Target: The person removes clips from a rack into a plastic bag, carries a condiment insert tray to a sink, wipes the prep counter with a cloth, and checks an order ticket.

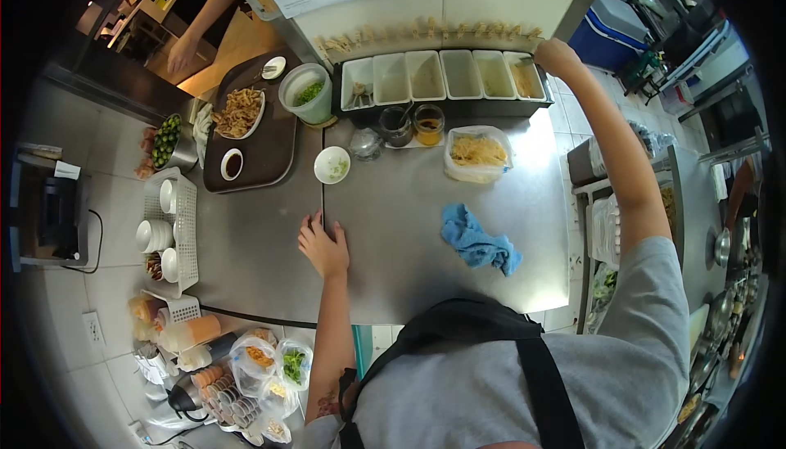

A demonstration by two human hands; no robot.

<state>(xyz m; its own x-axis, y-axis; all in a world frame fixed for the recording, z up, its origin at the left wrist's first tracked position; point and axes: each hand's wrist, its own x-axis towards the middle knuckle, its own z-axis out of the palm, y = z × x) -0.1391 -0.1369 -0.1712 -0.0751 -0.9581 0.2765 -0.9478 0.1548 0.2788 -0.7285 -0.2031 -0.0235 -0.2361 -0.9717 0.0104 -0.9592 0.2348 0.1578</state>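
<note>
My left hand rests flat on the steel counter, fingers stretched out, below a small white bowl with some pale green bits in it. My right hand is at the right end of a row of white food containers. Its fingers are closed by the rim of the last container, where a thin utensil seems to stand. What the fingers hold, if anything, is hidden. A blue cloth lies crumpled between my arms. Above it stands a plastic tub of yellowish shreds.
A brown tray at left carries a plate of fried food and a sauce dish. Beside it are a tub of chopped greens and two jars. Another person's hand hangs beyond the counter. White basket holds bowls.
</note>
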